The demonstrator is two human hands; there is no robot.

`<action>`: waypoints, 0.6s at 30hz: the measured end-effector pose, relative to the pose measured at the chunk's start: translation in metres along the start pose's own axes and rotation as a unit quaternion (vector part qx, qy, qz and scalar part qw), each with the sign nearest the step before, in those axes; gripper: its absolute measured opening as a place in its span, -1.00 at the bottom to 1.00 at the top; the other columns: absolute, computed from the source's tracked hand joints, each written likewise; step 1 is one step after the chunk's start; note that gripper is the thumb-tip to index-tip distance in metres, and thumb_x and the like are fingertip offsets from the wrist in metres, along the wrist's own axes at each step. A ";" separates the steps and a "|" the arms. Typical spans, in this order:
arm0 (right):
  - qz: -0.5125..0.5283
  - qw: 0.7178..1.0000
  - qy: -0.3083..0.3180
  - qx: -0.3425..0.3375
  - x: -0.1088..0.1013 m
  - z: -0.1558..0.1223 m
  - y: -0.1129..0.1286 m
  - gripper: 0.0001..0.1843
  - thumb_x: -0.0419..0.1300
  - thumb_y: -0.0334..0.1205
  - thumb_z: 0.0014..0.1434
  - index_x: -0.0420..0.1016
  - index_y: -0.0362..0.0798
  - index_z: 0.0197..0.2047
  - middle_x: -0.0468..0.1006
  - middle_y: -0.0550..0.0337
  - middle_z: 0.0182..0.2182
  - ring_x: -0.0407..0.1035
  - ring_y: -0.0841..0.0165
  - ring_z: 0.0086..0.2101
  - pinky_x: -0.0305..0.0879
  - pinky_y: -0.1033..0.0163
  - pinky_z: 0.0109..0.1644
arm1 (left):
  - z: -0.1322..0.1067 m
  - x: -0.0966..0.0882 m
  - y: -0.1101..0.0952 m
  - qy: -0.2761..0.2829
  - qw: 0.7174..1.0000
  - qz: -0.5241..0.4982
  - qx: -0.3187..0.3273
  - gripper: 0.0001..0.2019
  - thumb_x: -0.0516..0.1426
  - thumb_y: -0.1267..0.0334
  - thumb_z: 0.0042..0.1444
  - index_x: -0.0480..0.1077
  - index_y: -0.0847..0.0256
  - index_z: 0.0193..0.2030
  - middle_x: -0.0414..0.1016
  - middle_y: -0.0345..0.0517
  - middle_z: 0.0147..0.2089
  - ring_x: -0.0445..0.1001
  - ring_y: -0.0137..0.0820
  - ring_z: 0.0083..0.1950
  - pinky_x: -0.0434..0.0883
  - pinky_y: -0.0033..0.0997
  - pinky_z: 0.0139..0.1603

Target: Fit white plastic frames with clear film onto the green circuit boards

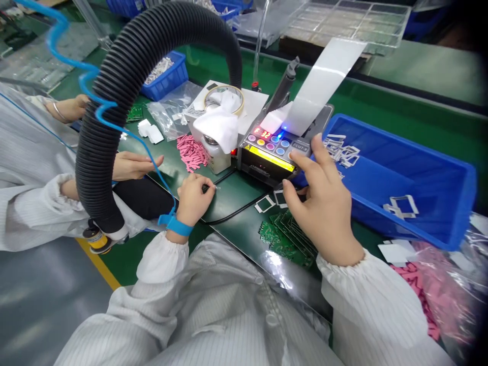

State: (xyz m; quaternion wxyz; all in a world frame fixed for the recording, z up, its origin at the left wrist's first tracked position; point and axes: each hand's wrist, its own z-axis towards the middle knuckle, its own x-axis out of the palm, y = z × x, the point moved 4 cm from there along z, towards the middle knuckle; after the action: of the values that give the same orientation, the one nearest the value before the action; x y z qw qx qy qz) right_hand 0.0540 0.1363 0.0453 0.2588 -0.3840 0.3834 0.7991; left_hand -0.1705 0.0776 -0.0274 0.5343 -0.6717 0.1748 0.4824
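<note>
My left hand, a blue strap around its wrist, is closed in a pinch above the table edge. A tiny clear piece seems to show at its fingertips, too small to name. My right hand has its fingers spread, the index fingertip at the button panel of the tape dispenser. The dispenser's red display is lit, and a wide white tape strip rises from it. Below my right hand lie stacked green circuit boards and white frames. Pink strips lie beyond my left hand.
A blue bin with white frames stands at the right. A black hose and blue coiled cord arch at left. A co-worker's hands are beside them. A bottle topped with white cloth stands behind the black cable.
</note>
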 end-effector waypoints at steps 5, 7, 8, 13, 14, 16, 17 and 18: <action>-0.001 1.000 -0.001 -0.005 -0.001 0.000 0.000 -0.49 0.09 -0.35 0.16 0.26 0.05 0.19 0.04 0.09 0.32 0.25 0.06 0.14 0.50 0.12 -0.23 | -0.003 0.011 -0.009 0.002 0.995 0.087 0.056 -0.81 0.05 0.38 0.07 0.45 0.09 -0.24 0.43 -0.03 -0.20 0.32 -0.13 -0.07 0.21 -0.11 -0.09; 0.003 1.000 -0.002 -0.005 -0.001 0.000 0.000 -0.47 0.09 -0.35 0.15 0.25 0.07 0.20 0.05 0.10 0.32 0.28 0.04 0.11 0.51 0.12 -0.28 | -0.004 0.010 -0.007 0.010 0.986 0.123 0.110 -0.75 0.01 0.34 0.13 0.45 0.04 -0.13 0.46 -0.05 -0.19 0.32 -0.15 -0.05 0.17 -0.04 0.00; 0.007 1.000 -0.001 -0.004 -0.001 0.000 0.000 -0.47 0.09 -0.36 0.15 0.25 0.08 0.20 0.05 0.10 0.32 0.29 0.03 0.10 0.51 0.11 -0.29 | -0.004 0.009 -0.005 0.010 0.982 0.135 0.131 -0.75 0.01 0.30 0.16 0.46 0.01 -0.11 0.47 -0.05 -0.19 0.31 -0.15 -0.05 0.13 0.01 0.06; 0.018 1.000 0.001 -0.004 0.000 -0.001 -0.001 -0.49 0.07 -0.35 0.16 0.25 0.03 0.20 0.01 0.07 0.33 0.31 0.03 0.08 0.52 0.13 -0.27 | -0.004 0.004 0.006 0.000 0.962 0.146 0.231 -0.73 0.03 0.30 0.17 0.49 -0.14 -0.14 0.51 -0.14 -0.10 0.27 -0.16 0.06 -0.13 0.19 0.23; 0.019 1.000 -0.001 -0.005 -0.001 -0.001 -0.001 -0.49 0.07 -0.35 0.16 0.25 0.03 0.20 0.01 0.07 0.33 0.32 0.04 0.07 0.52 0.13 -0.27 | -0.004 0.004 0.007 0.002 0.958 0.143 0.247 -0.73 0.03 0.31 0.17 0.50 -0.15 -0.16 0.51 -0.17 -0.11 0.26 -0.18 0.07 -0.15 0.19 0.24; 0.027 1.000 -0.001 -0.009 -0.002 -0.001 -0.001 -0.48 0.07 -0.34 0.16 0.23 0.05 0.21 0.01 0.07 0.33 0.35 0.06 0.04 0.51 0.12 -0.28 | -0.004 0.004 0.010 0.006 0.956 0.141 0.259 -0.75 0.04 0.31 0.16 0.51 -0.13 -0.21 0.53 -0.18 -0.14 0.28 -0.20 0.06 -0.14 0.18 0.25; 0.034 0.999 0.000 -0.011 -0.002 0.000 -0.001 -0.47 0.07 -0.34 0.16 0.23 0.07 0.21 0.01 0.07 0.33 0.37 0.07 0.02 0.51 0.12 -0.28 | -0.004 0.004 0.010 0.006 0.955 0.143 0.260 -0.77 0.05 0.31 0.16 0.51 -0.11 -0.23 0.54 -0.18 -0.16 0.29 -0.21 0.05 -0.12 0.18 0.25; 0.042 0.999 0.003 -0.013 -0.003 0.000 -0.002 -0.48 0.07 -0.33 0.16 0.23 0.08 0.21 0.02 0.07 0.33 0.39 0.09 0.00 0.51 0.12 -0.29 | -0.004 0.004 0.009 0.004 0.954 0.149 0.260 -0.77 0.05 0.32 0.15 0.50 -0.09 -0.25 0.55 -0.17 -0.17 0.31 -0.21 0.04 -0.09 0.18 0.25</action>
State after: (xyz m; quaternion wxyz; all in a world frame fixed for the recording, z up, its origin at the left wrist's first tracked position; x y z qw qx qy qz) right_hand 0.0568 0.1369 0.0470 0.2193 -0.3728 0.3897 0.8130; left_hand -0.1740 0.0718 -0.0361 0.6118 -0.4780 0.3941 0.4918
